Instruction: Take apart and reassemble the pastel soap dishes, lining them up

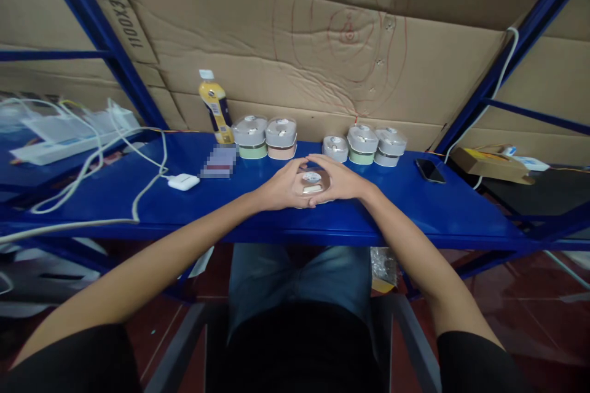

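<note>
Between my two hands, near the front edge of the blue table (258, 212), sits a small container with a clear lid (312, 179). A round pale label and a whitish tab show on its top. My left hand (286, 187) wraps round its left side, and my right hand (340, 181) curves round its right side. The fingertips of both hands meet at the far and near sides. Most of the container's lower part is hidden by the hands. Just behind the right hand stands a small grey clear-lidded container (335, 148).
Behind are stacked containers, green (252, 150), pink (281, 150), another green (362, 156) and grey (389, 159). A yellow bottle (216, 107) stands back left. A white charger (183, 182) with cables lies left, a phone (430, 171) right. Cardboard (230, 31) backs the table.
</note>
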Tool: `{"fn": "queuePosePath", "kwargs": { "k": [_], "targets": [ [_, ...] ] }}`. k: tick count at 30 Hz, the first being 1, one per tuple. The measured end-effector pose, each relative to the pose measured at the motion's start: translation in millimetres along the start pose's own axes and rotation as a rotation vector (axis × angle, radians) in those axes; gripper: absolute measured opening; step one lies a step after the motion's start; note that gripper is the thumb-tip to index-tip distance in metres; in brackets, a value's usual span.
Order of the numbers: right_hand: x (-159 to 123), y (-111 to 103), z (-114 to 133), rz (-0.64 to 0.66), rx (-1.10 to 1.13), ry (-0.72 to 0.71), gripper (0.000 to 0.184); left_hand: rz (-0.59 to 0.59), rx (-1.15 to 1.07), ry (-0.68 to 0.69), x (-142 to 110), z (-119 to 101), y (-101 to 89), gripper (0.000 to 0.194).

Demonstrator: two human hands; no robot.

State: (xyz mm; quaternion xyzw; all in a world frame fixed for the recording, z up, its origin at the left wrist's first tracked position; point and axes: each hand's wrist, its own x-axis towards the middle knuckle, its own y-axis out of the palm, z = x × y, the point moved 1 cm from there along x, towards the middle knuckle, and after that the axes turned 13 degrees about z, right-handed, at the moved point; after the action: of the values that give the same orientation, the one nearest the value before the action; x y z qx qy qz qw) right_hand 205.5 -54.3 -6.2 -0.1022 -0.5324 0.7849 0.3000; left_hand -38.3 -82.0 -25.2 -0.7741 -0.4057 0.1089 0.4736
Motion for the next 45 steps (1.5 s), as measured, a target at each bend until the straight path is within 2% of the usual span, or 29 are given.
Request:
{"fn": "queuePosePath", "kwargs": {
  "k": [2,5,9,11,15,17,20,25,28,31,33,37,41,43,45],
  "targets": [
    [2.4,4.8,5.2,0.006,-0.028,0.060,0.125,-0.001,-0.093,0.063,8.2,14.0,-0.8,0.125],
    [1.4,6.6,6.9,-0.025,-0.070,0.143,0.109,0.021,-0.181,0.050,16.4,25.9,2.8,0.129],
    [-5.8,-2.8,-1.2,-0.163,0.007,0.151,0.089,0.004,-0.148,0.028,14.1,31.2,4.7,0.138],
    [-11.8,-11.6,-9.0,-0.256,0.071,0.223,0.085,0.005,-0.068,0.060,9.4,31.5,2.9,0.123],
    [-25.1,-28.8,-24.0,-0.390,0.121,0.423,0.085,0.068,0.085,0.199,2.0,26.2,-0.5,0.061],
    [-28.9,-33.3,-28.6,-0.404,0.120,0.488,0.087,0.074,0.112,0.217,0.9,21.9,-1.6,0.050],
    [-29.9,-34.1,-32.7,-0.387,0.108,0.540,0.089,0.036,0.120,0.176,1.2,17.7,-5.2,0.048],
    [-30.2,-34.1,-36.5,-0.361,0.075,0.532,0.084,-0.097,0.099,0.027,0.7,30.1,-20.1,0.052],
    [-34.1,-37.6,-38.3,-0.256,0.048,0.559,0.087,-0.159,0.095,-0.106,-0.3,46.0,-28.4,0.056],
    [-37.7,-39.8,-41.1,-0.137,0.030,0.589,0.088,-0.169,0.094,-0.221,-0.3,58.7,-31.8,0.057],
    [-38.6,-39.5,-44.2,-0.090,0.012,0.603,0.087,-0.146,0.109,-0.245,0.3,62.2,-31.9,0.058],
    [-38.1,-37.5,-50.5,-0.107,-0.011,0.595,0.087,-0.139,0.100,-0.200,0.3,57.7,-30.1,0.058],
    [-37.8,-39.8,-47.0,-0.304,0.004,0.569,0.088,-0.150,0.061,-0.008,0.3,41.6,-22.9,0.051],
    [-36.5,-41.2,-39.2,-0.386,0.013,0.469,0.085,-0.107,0.052,0.074,1.7,32.0,-16.0,0.047],
    [-33.0,-40.3,-28.8,-0.381,0.028,0.321,0.083,-0.054,0.038,0.107,4.1,24.0,-8.3,0.049]
  ]
}}
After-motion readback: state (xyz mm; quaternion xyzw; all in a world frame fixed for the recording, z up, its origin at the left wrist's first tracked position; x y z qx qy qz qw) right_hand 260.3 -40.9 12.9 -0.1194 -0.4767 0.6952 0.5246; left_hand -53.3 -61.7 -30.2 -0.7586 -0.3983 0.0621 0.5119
